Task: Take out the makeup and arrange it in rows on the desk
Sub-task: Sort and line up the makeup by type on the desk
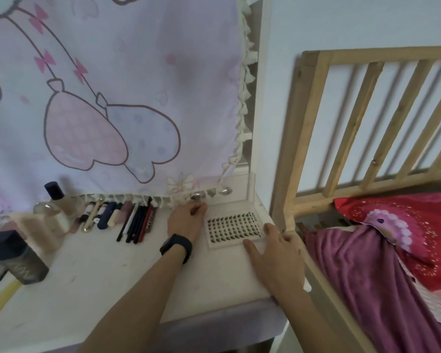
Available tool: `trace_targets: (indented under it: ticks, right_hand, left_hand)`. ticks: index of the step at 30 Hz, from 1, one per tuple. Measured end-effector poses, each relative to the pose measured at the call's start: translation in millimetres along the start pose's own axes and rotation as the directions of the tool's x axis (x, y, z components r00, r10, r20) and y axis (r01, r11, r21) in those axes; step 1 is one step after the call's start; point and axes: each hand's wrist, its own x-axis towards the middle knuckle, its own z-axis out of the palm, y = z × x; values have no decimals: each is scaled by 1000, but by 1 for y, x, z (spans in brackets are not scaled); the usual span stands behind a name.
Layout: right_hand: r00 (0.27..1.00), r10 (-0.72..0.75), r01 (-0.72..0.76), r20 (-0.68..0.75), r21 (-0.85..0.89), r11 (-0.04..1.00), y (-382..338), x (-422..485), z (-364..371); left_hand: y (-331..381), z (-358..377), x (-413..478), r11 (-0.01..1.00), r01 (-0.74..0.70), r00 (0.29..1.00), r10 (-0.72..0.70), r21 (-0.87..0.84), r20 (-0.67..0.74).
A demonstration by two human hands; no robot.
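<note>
I have my right hand (274, 253) flat on the lash tray (229, 225) near the table (87, 289) edge and can't tell whether my left hand (186, 220) grips anything, so a careless push could tip the tray off.

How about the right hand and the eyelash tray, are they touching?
Touching. The head view shows the right hand resting on the eyelash tray, its thumb lying over the tray's near right corner with no gap.

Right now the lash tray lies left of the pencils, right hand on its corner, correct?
No: the head view shows the lash tray right of the pencils, not left. The right hand does rest on its corner.
</note>
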Motion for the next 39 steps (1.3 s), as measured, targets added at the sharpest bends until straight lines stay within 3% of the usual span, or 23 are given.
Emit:
trace_targets:
  ticks: [14,20,25,29,32,39]
  right_hand:
    - [1000,-16,15,-20,-26,1000,5,0,6]
    - [999,-33,33,-18,-32,999,10,1,9]
    - [997,-64,62,-44,-42,997,15,1,11]
    - [970,-190,176,-151,-99,979,16,-11,15]
    - [923,-367,338,-114,-211,917,8,-30,25]
    - [860,-510,497,-17,-195,845,-48,-71,62]
  left_hand:
    - [-5,0,0,996,-24,999,22,86,25]
    - [-3,-5,-14,1000,20,996,-19,-12,82]
    - [-7,-26,-40,994,-73,986,59,85,155]
    - [-18,-60,-74,954,-198,961,144,227,235]
    - [-35,-91,-95,900,-263,951,181,347,250]
    - [-91,-153,-104,850,-128,990,79,510,118]
